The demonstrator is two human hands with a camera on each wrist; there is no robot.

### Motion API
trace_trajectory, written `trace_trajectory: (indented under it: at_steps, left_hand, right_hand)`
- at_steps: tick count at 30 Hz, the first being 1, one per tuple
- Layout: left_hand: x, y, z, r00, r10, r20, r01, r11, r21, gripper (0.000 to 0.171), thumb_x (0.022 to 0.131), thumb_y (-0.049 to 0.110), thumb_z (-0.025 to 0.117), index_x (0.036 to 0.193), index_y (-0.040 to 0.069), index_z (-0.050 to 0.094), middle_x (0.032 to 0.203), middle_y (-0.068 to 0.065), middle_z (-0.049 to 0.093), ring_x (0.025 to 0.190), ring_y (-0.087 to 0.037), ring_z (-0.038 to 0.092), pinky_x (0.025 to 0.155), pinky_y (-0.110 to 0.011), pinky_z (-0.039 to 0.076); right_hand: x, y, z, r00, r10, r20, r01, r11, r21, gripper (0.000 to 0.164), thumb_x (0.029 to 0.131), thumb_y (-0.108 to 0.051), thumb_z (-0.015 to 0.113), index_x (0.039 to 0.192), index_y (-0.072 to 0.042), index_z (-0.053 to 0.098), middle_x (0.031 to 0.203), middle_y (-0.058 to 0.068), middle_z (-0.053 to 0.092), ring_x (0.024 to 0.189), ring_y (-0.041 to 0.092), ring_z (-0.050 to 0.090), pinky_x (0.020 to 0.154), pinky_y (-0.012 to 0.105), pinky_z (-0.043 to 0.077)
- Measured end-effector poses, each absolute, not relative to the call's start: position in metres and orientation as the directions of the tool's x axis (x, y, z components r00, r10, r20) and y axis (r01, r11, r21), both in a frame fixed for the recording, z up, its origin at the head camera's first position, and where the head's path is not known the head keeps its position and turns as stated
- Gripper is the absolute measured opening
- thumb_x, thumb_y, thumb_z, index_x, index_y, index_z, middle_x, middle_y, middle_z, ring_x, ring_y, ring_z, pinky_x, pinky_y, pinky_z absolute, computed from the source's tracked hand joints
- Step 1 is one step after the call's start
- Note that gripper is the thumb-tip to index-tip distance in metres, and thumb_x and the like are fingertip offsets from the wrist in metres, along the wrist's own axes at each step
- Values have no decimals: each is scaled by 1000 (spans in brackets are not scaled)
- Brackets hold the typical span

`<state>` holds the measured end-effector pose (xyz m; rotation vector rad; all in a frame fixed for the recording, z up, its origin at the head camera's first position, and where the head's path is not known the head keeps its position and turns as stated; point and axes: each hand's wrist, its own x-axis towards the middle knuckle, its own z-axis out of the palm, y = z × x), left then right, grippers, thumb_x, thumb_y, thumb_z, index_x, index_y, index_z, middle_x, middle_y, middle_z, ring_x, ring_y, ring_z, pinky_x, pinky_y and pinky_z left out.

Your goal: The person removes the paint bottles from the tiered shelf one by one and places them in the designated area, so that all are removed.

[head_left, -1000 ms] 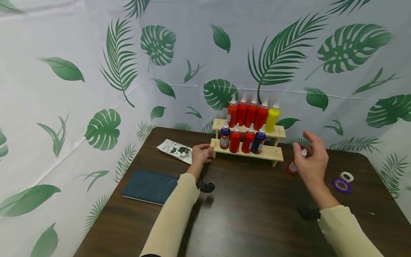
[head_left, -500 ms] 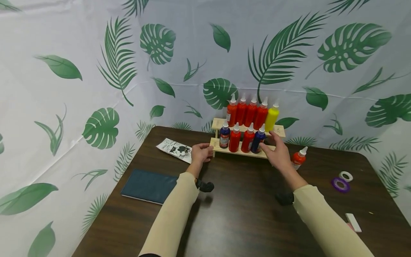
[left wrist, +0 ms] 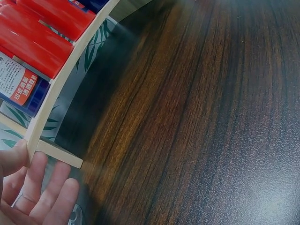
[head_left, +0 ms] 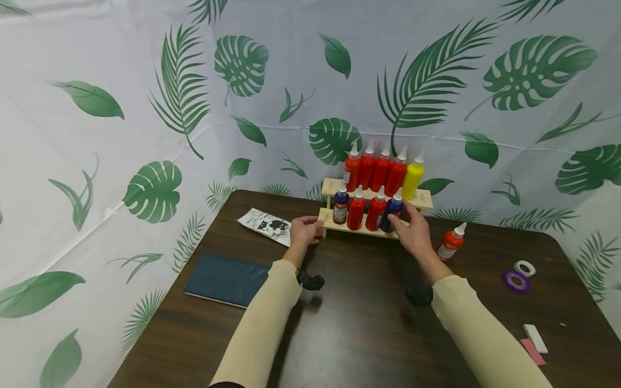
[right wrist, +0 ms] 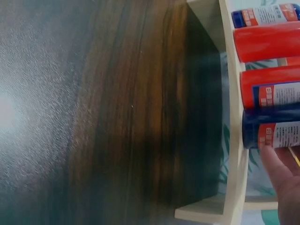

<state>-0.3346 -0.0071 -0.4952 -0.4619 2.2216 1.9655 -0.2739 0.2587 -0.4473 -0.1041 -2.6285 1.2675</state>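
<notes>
A two-tier wooden rack holds squeeze bottles with white nozzle caps. My left hand pinches the left end of its lower shelf; in the left wrist view the thumb lies on the shelf's end, fingers below. On the lower shelf, two red bottles stand between a dark blue bottle at the left and another dark blue bottle at the right. My right hand holds this right-hand one, thumb on its label in the right wrist view; the fingertips behind it are partly hidden.
The upper shelf carries several red bottles and a yellow bottle. A red-orange bottle stands on the table right of the rack. White and purple tape rolls, a white block, a navy book and a printed packet lie around.
My right hand has moved left from the red-orange bottle, leaving it standing on the table, to the right-hand dark blue bottle. My left hand has stayed at the rack's end.
</notes>
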Motion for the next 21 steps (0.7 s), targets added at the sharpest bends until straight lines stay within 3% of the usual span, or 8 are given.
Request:
trace_trajectory:
  at_steps: [10, 12, 17, 21]
  left_hand:
    - [-333, -7, -496, -945, -132, -299, -312, 96, 945, 25, 86, 20, 73, 107, 8, 72, 87, -10, 73, 79, -23, 72, 61, -35, 58]
    - [-333, -7, -496, -943, -141, -301, -316, 99, 944, 24, 85, 20, 73, 107, 9, 72, 86, -10, 73, 79, -23, 72, 59, -34, 58]
    - [-332, -7, -496, -941, -152, -303, -320, 104, 942, 23, 85, 19, 74, 106, 8, 72, 86, -11, 73, 81, -25, 72, 54, -30, 57]
    - [-332, -6, -495, -947, -140, -290, -305, 102, 947, 25, 86, 19, 73, 108, 7, 71, 87, -12, 73, 81, -24, 72, 56, -32, 57]
  right_hand:
    - [-238, 255, -449, -928, 254, 273, -119, 492, -862, 57, 94, -25, 62, 144, -6, 42, 131, 21, 54, 120, 38, 53, 95, 48, 47]
    - [-226, 257, -449, -921, 278, 273, -115, 474, -873, 57, 93, -26, 63, 143, -7, 43, 129, 20, 56, 118, 35, 55, 93, 39, 49]
    - [-189, 273, -453, -883, 384, 271, -69, 465, -883, 55, 91, -22, 66, 140, -6, 48, 124, 19, 60, 104, 14, 60, 83, 12, 47]
    - [-164, 297, -460, -822, 492, 287, -28, 469, -883, 51, 89, -15, 69, 136, -4, 52, 118, 18, 62, 90, -4, 54, 78, 7, 44]
